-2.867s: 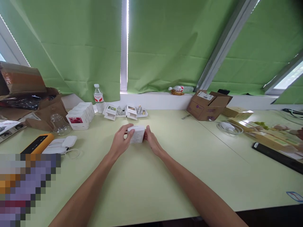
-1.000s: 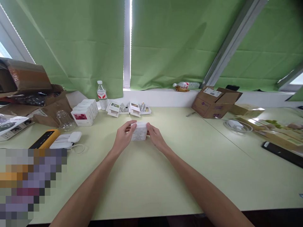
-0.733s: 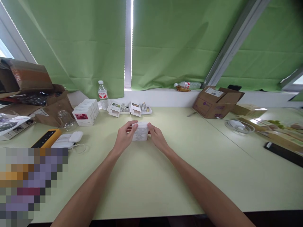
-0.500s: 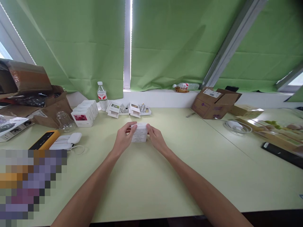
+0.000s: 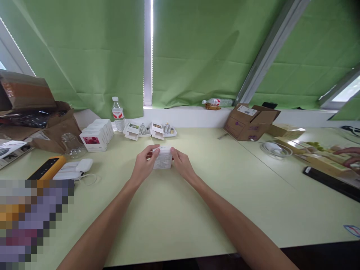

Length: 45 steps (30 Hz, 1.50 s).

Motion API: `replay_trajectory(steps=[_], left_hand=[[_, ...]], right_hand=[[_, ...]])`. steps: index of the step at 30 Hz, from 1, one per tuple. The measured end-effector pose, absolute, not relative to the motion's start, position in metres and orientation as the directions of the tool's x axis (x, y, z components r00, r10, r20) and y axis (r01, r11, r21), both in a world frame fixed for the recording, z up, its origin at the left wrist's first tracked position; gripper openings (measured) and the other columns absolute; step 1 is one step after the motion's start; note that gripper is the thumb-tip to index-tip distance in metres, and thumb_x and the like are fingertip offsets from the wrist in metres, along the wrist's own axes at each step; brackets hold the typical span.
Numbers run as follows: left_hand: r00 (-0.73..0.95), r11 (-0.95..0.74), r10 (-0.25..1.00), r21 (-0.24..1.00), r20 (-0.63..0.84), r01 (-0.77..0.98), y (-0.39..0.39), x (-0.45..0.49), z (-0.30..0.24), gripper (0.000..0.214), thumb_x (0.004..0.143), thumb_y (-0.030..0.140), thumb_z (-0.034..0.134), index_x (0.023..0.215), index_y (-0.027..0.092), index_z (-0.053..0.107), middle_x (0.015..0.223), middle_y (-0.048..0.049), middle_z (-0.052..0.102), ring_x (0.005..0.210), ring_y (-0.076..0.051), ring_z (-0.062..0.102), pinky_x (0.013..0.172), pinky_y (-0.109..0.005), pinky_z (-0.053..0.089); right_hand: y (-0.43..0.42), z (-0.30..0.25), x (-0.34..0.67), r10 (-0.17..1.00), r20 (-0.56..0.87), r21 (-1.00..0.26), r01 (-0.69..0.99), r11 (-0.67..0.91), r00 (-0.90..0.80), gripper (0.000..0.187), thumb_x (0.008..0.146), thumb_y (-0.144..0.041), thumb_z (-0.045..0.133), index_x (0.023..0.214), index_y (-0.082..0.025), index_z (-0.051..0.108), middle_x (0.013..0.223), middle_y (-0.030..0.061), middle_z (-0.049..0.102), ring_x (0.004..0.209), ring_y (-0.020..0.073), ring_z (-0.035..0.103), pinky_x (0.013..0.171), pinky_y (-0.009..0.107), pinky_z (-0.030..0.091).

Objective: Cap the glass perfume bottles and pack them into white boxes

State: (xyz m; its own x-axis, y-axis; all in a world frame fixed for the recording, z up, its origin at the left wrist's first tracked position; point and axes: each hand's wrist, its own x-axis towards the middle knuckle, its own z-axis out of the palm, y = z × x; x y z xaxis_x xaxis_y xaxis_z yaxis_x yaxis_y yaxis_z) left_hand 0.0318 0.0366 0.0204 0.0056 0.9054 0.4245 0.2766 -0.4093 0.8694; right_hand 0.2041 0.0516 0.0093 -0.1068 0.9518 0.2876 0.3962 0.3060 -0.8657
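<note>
Person's L hand (image 5: 143, 164) & R hand (image 5: 182, 163) pinch a small white box (image 5: 162, 160) btwn them, mid-table (image 5: 174, 213).
Box's near face carries dense grey print, too small to read. Behind: bottle (image 5: 118, 114) w/ red-white label, illegible; brown carton (image 5: 249, 123) w/ purple logo & white label, text unclear; row of white boxes (image 5: 95, 139) w/ red pic.

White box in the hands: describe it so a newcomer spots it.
On the pale green table, find the left hand and right hand. The white box is held between them; unlike the row of boxes at left, its facing side shows fine print, no red picture.
</note>
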Motion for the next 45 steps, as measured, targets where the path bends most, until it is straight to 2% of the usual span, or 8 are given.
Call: replay_trajectory(steps=[15, 21, 29, 40, 45], left_hand=[[0.017, -0.36, 0.932, 0.922, 0.361, 0.143, 0.041, 0.03, 0.021, 0.036, 0.085, 0.047, 0.055, 0.107, 0.02, 0.064, 0.099, -0.0057, 0.067, 0.087, -0.018, 0.062, 0.074, -0.027, 0.05], [0.018, -0.247, 0.969, 0.969, 0.247, 0.03, 0.042, 0.031, 0.022, 0.037, 0.083, 0.044, 0.056, 0.11, 0.02, 0.063, 0.095, -0.0051, 0.068, 0.085, -0.017, 0.062, 0.072, -0.027, 0.05], [-0.002, -0.164, 0.986, 0.986, 0.164, 0.037, 0.041, 0.032, 0.024, 0.033, 0.08, 0.042, 0.056, 0.107, 0.023, 0.064, 0.092, -0.0036, 0.068, 0.08, -0.017, 0.062, 0.069, -0.027, 0.049], [-0.007, -0.141, 0.99, 0.99, 0.141, 0.014, 0.037, 0.036, 0.029, 0.025, 0.08, 0.035, 0.054, 0.1, 0.023, 0.063, 0.085, -0.0012, 0.064, 0.077, -0.015, 0.058, 0.063, -0.024, 0.046], [0.013, -0.141, 0.99, 0.99, 0.14, 0.008, 0.037, 0.036, 0.03, 0.023, 0.08, 0.034, 0.053, 0.097, 0.022, 0.063, 0.089, -0.0015, 0.064, 0.08, -0.016, 0.058, 0.066, -0.024, 0.046]], right_hand=[[0.052, 0.011, 0.204, 0.955, 0.277, -0.881, 0.367, 0.298, -0.11, 0.052, 0.09, -0.062, 0.033, 0.079, -0.02, 0.062, 0.076, 0.0035, 0.065, 0.076, 0.021, 0.058, 0.071, 0.03, 0.043], [0.053, 0.011, 0.204, 0.959, 0.261, -0.888, 0.362, 0.284, -0.114, 0.051, 0.089, -0.061, 0.034, 0.077, -0.02, 0.061, 0.075, 0.0033, 0.064, 0.078, 0.0212, 0.058, 0.073, 0.031, 0.044], [0.055, 0.008, 0.204, 0.965, 0.234, -0.917, 0.303, 0.258, -0.116, 0.047, 0.088, -0.059, 0.037, 0.082, -0.02, 0.063, 0.076, 0.0033, 0.064, 0.079, 0.0216, 0.058, 0.072, 0.031, 0.045], [0.054, 0.007, 0.203, 0.967, 0.232, -0.919, 0.301, 0.255, -0.109, 0.045, 0.088, -0.056, 0.037, 0.084, -0.02, 0.063, 0.081, 0.0038, 0.064, 0.078, 0.0202, 0.056, 0.069, 0.03, 0.045], [0.051, 0.005, 0.201, 0.968, 0.237, -0.926, 0.281, 0.252, -0.088, 0.049, 0.088, -0.061, 0.035, 0.087, -0.021, 0.063, 0.084, 0.004, 0.065, 0.079, 0.0211, 0.057, 0.068, 0.031, 0.046]])
